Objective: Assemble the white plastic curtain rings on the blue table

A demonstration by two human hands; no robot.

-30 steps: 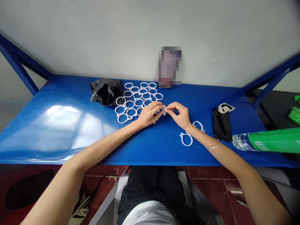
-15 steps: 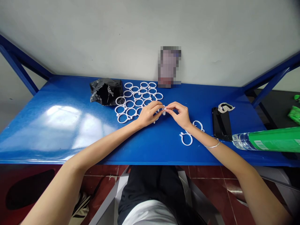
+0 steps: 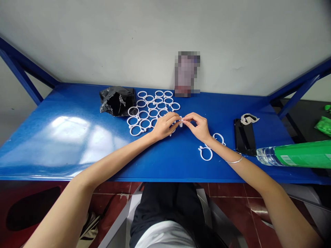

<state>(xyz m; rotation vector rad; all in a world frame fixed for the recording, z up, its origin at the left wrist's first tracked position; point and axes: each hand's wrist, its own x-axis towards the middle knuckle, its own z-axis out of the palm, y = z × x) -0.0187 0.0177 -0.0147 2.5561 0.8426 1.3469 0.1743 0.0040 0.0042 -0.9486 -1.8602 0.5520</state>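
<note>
Between the fingertips of both hands is a white plastic ring (image 3: 181, 123), mostly covered by the fingers. My left hand (image 3: 164, 126) pinches it from the left, just over the near edge of a group of rings. From the other side my right hand (image 3: 197, 126) grips it between thumb and forefinger. Several similar white rings (image 3: 145, 123), each with a small tab, lie flat and close together beyond and left of my left hand. By my right wrist lie a ring with an open gap (image 3: 206, 154) and another ring (image 3: 218, 138), partly behind the forearm.
A crumpled black plastic bag (image 3: 117, 101) gapes open left of the rings. Against the wall leans a pixelated upright object (image 3: 186, 74). To the right are a black phone (image 3: 244, 139), a whitish crumpled strip (image 3: 249, 119) and a green-labelled bottle (image 3: 297, 155) on the blue table (image 3: 165, 165).
Almost nothing differs. Both hands keep their pinch on the white ring, with only a very slight shift of the fingers.
</note>
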